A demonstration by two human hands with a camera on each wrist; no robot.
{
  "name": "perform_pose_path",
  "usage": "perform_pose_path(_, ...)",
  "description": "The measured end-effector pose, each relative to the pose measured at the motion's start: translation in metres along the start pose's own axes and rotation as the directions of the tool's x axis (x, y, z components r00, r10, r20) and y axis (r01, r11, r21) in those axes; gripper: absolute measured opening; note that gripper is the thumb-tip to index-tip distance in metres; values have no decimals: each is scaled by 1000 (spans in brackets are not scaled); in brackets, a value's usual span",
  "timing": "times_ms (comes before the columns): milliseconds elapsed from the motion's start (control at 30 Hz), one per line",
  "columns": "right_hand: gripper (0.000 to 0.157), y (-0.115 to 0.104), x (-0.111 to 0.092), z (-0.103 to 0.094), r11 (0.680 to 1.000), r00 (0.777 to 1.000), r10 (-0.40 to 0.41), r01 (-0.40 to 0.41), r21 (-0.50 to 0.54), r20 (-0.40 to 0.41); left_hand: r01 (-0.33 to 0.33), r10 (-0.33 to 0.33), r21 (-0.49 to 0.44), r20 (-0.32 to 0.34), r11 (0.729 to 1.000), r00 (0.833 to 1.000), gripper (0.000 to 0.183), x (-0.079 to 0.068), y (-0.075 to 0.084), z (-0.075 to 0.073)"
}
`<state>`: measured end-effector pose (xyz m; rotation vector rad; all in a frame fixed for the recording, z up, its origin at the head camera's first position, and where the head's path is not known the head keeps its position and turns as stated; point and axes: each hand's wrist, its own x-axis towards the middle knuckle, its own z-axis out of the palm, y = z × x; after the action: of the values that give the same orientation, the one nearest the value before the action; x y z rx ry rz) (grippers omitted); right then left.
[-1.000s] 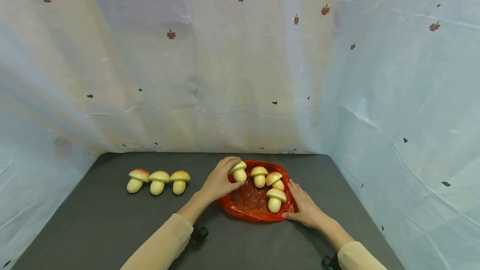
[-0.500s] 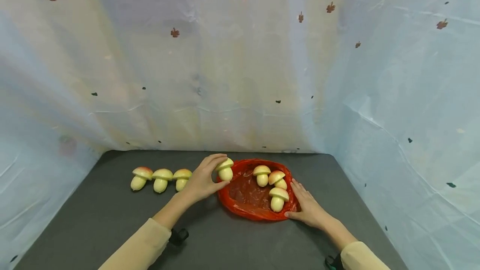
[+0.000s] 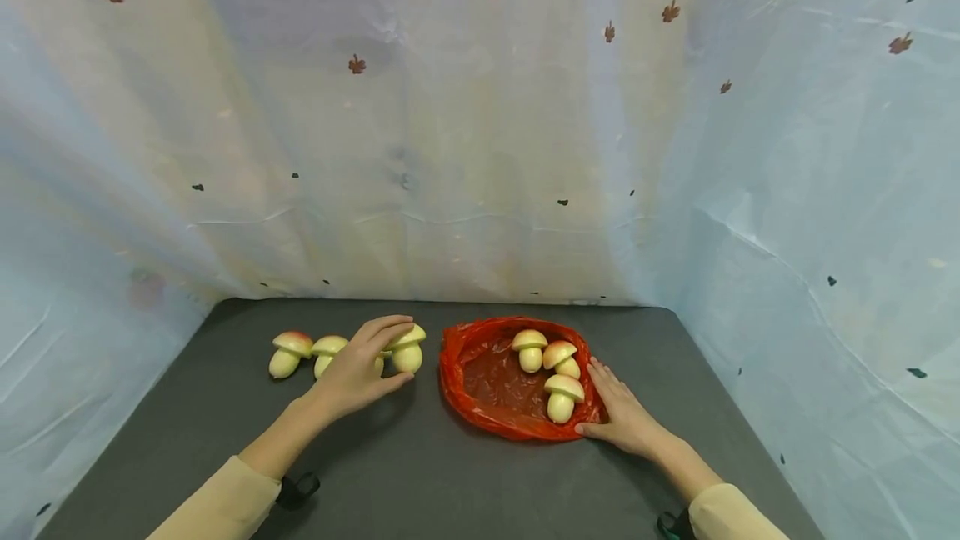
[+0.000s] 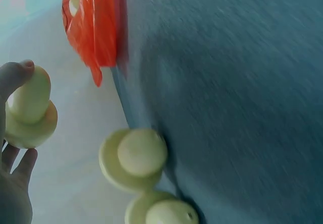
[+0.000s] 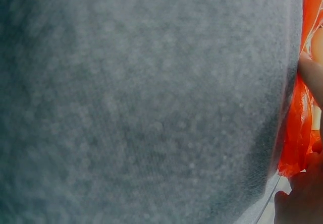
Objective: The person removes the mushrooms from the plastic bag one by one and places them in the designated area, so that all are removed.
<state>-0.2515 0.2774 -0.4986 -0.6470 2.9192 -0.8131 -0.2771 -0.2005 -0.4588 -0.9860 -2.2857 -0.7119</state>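
My left hand holds a model mushroom with a pale cap and stem between thumb and fingers, above the dark table. In the left wrist view this mushroom sits between the thumb and fingertips. Behind that hand stand other mushrooms in a row, partly covered by it. A red plastic bag, its mouth wide, contains three mushrooms on its right side. My right hand rests against the bag's right rim, fingers extended along it and thumb at the front.
The dark grey tabletop has a back edge against a pale hanging sheet printed with leaves. Similar sheeting closes in the right side. Each wrist wears a black strap with a camera.
My left hand has carried the mushroom out of the red bag and leftward, towards the row of mushrooms. My right hand has stayed at the bag's rim.
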Motion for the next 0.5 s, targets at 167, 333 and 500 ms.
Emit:
perform_pose_path(167, 109, 2, 1, 1, 1000, 1000, -5, 5, -3, -2, -9, 9, 36, -12, 999, 1000, 81, -15, -5, -17)
perform_pose_path(333, 109, 3, 0, 2, 1000, 1000, -8, 8, 0, -1, -1, -2, 93, 26, 996, 1000, 84, -33, -7, -34)
perform_pose_path(500, 109, 4, 0, 1, 1000, 1000, -8, 8, 7, -11, 12, -18, 102, 62, 995, 998, 85, -52, -12, -49)
